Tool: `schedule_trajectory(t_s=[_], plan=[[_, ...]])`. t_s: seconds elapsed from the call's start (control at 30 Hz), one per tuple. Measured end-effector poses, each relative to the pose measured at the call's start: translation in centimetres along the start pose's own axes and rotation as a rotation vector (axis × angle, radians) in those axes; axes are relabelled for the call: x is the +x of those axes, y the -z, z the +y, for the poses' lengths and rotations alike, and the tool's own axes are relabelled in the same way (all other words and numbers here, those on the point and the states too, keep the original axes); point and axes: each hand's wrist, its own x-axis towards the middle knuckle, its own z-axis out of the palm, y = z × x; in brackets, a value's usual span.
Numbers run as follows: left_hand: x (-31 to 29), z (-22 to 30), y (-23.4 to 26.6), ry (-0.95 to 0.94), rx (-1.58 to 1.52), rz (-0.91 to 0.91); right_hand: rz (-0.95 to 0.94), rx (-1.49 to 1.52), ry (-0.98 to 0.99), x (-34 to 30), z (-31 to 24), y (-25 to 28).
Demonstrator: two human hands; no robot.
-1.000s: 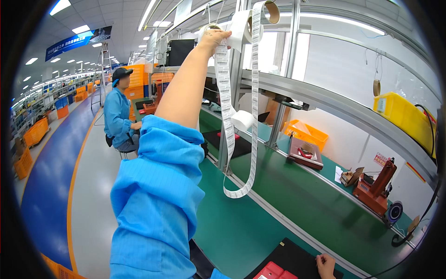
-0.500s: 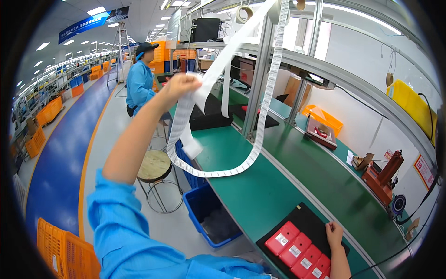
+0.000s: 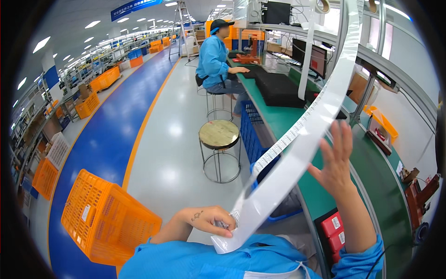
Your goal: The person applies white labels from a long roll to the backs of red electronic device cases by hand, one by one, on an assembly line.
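A long white label strip (image 3: 290,169) runs from the upper right down to my body. My left hand (image 3: 209,220) is closed on its lower end, low in front of my chest. Small printed labels (image 3: 297,129) show along another length of the strip, beside the glossy plain side. Beside the strip, my right hand (image 3: 337,160) is raised above the bench, fingers spread, with nothing in it. Under my right forearm lie red cases (image 3: 331,225) with white labels, partly hidden by the arm.
The green workbench (image 3: 312,189) stretches away on the right under a metal frame with tape rolls (image 3: 322,5). An orange crate (image 3: 111,216) stands at my left, a round stool (image 3: 219,135) ahead. Farther off a person (image 3: 214,60) in blue sits at the bench.
My view has swung left. My left hand has come down toward my body, drawing the strip along. My right hand has left the red cases and risen, fingers now spread.
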Motion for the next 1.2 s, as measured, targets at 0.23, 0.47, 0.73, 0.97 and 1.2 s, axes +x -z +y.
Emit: schedule_trajectory(t_s=[0.23, 0.47, 0.73, 0.97, 1.2], plan=[[-2.6, -1.7, 0.8, -0.009, -0.040, 0.127, 0.162, 0.096, 0.036, 3.8, -3.5, -2.1], [-3.3, -3.2, 2.6, -0.055, -0.152, 0.098, -0.266, 0.022, 0.157, 4.7, -4.8, -3.5], [-3.7, -4.2, 2.0, -0.325, -0.426, 0.145, -0.135, 0.502, -0.207, -2.2, -7.0, -10.1], [1.4, -3.7, 0.4, 0.001, -0.851, 0.662, -0.511, 0.987, -0.657, -9.3, -11.3, -13.4], [1.9, -1.2, 1.8, -0.095, -0.801, 0.568, -0.536, 0.847, -0.589, -5.1, -7.7, -9.3]])
